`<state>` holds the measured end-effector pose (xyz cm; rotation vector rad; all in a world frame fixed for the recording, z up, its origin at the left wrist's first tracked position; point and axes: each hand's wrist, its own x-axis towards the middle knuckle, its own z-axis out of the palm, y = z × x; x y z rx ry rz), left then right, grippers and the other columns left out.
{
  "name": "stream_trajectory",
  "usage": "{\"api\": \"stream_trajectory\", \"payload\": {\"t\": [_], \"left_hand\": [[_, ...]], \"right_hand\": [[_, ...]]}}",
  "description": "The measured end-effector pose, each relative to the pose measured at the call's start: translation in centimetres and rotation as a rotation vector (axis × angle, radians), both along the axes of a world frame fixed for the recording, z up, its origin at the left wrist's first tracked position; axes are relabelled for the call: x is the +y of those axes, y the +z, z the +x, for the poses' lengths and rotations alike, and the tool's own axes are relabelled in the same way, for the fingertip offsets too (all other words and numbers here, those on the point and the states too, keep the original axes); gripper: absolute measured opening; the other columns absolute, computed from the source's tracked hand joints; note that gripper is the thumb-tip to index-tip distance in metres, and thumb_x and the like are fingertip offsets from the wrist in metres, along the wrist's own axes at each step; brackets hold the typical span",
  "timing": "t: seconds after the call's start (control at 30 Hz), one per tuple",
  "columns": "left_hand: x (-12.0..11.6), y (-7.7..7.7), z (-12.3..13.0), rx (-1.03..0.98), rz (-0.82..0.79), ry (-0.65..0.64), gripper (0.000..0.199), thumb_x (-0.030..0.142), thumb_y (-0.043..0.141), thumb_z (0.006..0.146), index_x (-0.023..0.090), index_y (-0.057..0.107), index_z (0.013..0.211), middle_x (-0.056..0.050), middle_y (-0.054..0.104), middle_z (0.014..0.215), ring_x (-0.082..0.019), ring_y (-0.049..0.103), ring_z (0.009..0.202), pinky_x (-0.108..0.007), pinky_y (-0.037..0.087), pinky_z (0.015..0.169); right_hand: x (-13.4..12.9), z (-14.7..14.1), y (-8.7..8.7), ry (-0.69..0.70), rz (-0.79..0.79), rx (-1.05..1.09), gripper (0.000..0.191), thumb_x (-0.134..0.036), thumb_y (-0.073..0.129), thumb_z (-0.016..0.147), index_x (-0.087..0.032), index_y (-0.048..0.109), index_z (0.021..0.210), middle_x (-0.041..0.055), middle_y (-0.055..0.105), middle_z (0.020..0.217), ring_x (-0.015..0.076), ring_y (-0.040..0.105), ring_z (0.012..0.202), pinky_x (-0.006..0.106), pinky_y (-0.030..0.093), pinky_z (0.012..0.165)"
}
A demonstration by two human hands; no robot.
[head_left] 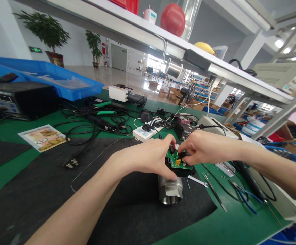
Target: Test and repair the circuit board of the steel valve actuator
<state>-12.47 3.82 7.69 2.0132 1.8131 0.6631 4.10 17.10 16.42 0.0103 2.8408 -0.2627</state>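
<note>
A black housing (182, 172) with a green circuit board (172, 157) on top is held by the left hand (156, 156), which is clamped around its left side, thumb near and fingers far. The board is touched by the bent fingers of the right hand (201, 147) among its components; whether a small part is pinched there cannot be told. Beneath the housing, a metal valve body (170, 191) is seen, its threaded opening turned to the near side, above a black mat (127, 214) spread on the green tabletop (188, 233).

To the right, a spanner (198, 181), tweezers (215, 194) and blue-handled pliers (235, 185) are laid out. On the far side, a white power strip (143, 133) is crowded with plugs and cables. To the left, a printed card (45, 136) is placed near a black plug (70, 163), and farther off a blue tray (74, 91) is seen. A wire spool (174, 69) is hung below the far shelf (148, 31).
</note>
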Motion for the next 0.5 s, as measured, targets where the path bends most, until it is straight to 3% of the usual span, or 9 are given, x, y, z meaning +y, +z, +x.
{"api": "stream_trajectory", "payload": {"t": [0.5], "left_hand": [[-0.07,0.05,0.04,-0.006,-0.005,0.0,0.078,0.066,0.082,0.063,0.027,0.048,0.121,-0.002,0.069,0.096,-0.026,0.067,0.081,-0.031,0.045,0.062]], "right_hand": [[0.05,-0.12,-0.05,-0.011,0.022,-0.008,0.008,-0.019,0.059,0.08,-0.018,0.066,0.076,-0.0083,0.034,0.056,0.0091,0.026,0.051,0.025,0.021,0.047]]}}
